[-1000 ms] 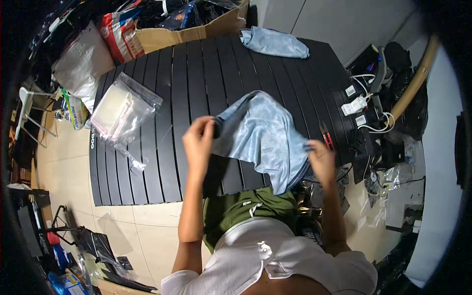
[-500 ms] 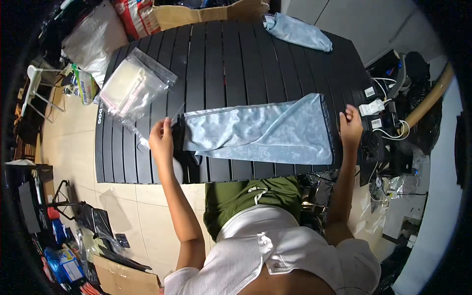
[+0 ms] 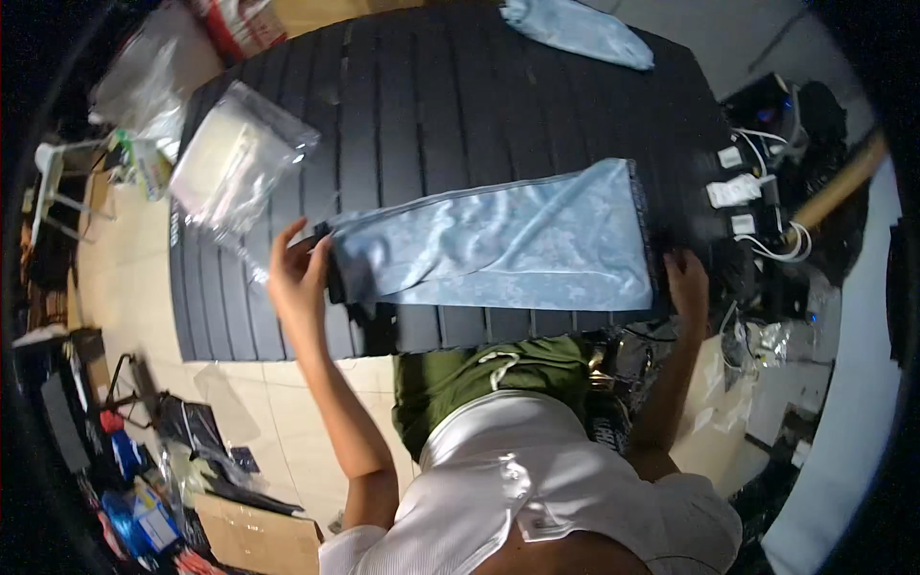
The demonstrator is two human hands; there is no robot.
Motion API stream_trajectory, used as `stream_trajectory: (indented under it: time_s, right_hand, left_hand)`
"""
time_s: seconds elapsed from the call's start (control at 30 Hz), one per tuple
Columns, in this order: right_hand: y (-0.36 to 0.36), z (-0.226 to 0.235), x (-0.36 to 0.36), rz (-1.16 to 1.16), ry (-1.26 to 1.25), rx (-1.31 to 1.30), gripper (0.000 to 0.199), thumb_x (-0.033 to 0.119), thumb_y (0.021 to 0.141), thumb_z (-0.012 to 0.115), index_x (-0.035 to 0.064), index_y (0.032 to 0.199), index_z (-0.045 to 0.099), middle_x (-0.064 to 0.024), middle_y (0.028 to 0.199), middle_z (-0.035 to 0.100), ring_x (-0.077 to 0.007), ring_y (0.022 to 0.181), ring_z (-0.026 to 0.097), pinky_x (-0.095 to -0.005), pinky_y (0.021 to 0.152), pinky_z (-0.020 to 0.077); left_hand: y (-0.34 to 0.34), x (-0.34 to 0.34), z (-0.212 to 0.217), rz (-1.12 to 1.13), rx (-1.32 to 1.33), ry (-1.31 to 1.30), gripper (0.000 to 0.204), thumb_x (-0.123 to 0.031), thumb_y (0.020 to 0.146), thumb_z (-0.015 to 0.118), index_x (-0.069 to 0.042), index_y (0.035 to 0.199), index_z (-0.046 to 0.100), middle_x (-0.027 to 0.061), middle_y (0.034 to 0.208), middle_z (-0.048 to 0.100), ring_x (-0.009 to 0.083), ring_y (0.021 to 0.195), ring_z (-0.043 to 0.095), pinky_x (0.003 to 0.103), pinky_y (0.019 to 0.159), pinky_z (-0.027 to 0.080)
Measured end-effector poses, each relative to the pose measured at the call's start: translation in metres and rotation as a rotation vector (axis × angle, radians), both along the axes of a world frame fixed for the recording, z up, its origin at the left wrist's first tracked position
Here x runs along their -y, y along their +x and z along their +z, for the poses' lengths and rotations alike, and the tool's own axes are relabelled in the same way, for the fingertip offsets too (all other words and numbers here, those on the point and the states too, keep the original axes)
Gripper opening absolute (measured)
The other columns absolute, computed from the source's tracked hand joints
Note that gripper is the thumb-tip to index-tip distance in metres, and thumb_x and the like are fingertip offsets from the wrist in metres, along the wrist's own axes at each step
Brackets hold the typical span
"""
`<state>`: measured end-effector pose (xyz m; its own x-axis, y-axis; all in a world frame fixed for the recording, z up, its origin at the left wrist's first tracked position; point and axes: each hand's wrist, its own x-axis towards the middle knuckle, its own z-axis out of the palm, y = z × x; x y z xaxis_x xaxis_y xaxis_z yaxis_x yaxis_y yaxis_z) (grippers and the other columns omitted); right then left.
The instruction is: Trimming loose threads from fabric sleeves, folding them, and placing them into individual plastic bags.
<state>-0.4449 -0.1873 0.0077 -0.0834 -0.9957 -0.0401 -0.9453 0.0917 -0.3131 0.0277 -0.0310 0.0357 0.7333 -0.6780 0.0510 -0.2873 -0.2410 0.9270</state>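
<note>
A pale blue, shiny fabric sleeve (image 3: 508, 244) lies flat across the slatted black table, with a dark band at each end and a long fold along its lower side. At its narrower left end is my left hand (image 3: 300, 278), thumb and fingers apart, thumb tip against the dark band. Beside the wide right end rests my right hand (image 3: 688, 287), just off the dark hem, with its fingers loosely stretched and partly in shadow. Nothing shows in its grasp. Another pale blue cloth piece (image 3: 580, 34) lies bunched at the far right edge.
Clear plastic bags (image 3: 235, 158) lie on the table's left part. Along the right side sit white plugs (image 3: 736, 192) and cables. The black table (image 3: 412, 115) ends in front of my green shorts. A cardboard box (image 3: 254, 532) stands on the floor at lower left.
My left hand has shifted slightly left and its thumb and fingers have spread at the band. My right hand has moved down along the right hem. The whole view has tilted a little.
</note>
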Motion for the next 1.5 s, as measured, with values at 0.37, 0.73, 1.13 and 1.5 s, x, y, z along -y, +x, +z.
stream_trajectory:
  time_s: [0.37, 0.73, 1.13, 1.5]
  right_hand:
    - [0.100, -0.007, 0.054, 0.151, -0.467, 0.256, 0.031, 0.025, 0.074, 0.070, 0.0001, 0.085, 0.055, -0.0145, 0.079, 0.059, -0.0322, 0.065, 0.058, -0.0351, 0.063, 0.0462]
    - [0.046, 0.079, 0.106, 0.122, -0.491, 0.714, 0.021, 0.015, 0.079, 0.068, 0.0074, 0.073, 0.050, 0.0020, 0.070, 0.046, -0.0072, 0.064, 0.039, -0.0221, 0.058, 0.0352]
    - [0.071, 0.060, 0.017, -0.123, -0.601, 0.562, 0.023, 0.018, 0.084, 0.063, 0.0030, 0.093, 0.049, -0.0043, 0.073, 0.062, -0.0122, 0.052, 0.055, -0.0230, 0.052, 0.0447]
    - [0.187, 0.045, -0.102, 0.537, 0.123, 0.939, 0.029, 0.030, 0.093, 0.043, 0.0020, 0.088, 0.040, -0.0047, 0.067, 0.041, -0.0115, 0.060, 0.040, -0.0255, 0.054, 0.0354]
  left_hand:
    - [-0.011, 0.003, 0.001, -0.236, -0.590, 0.060, 0.023, -0.004, 0.085, 0.055, -0.001, 0.107, 0.063, 0.0024, 0.099, 0.063, 0.0073, 0.087, 0.056, 0.018, 0.078, 0.041]
    - [-0.024, -0.009, 0.052, -0.142, -0.859, -0.444, 0.038, 0.001, 0.081, 0.057, 0.003, 0.119, 0.051, 0.0114, 0.108, 0.060, 0.0145, 0.093, 0.060, 0.026, 0.079, 0.050]
    - [-0.112, -0.009, 0.020, -0.371, -1.451, -0.476, 0.070, 0.015, 0.082, 0.043, -0.009, 0.142, 0.016, 0.0116, 0.111, 0.056, 0.0092, 0.075, 0.057, 0.020, 0.067, 0.049]
    - [-0.132, -0.008, 0.025, -0.193, -1.177, -0.164, 0.042, 0.000, 0.084, 0.057, -0.008, 0.124, 0.051, -0.0059, 0.077, 0.049, 0.0014, 0.061, 0.040, 0.014, 0.052, 0.032]
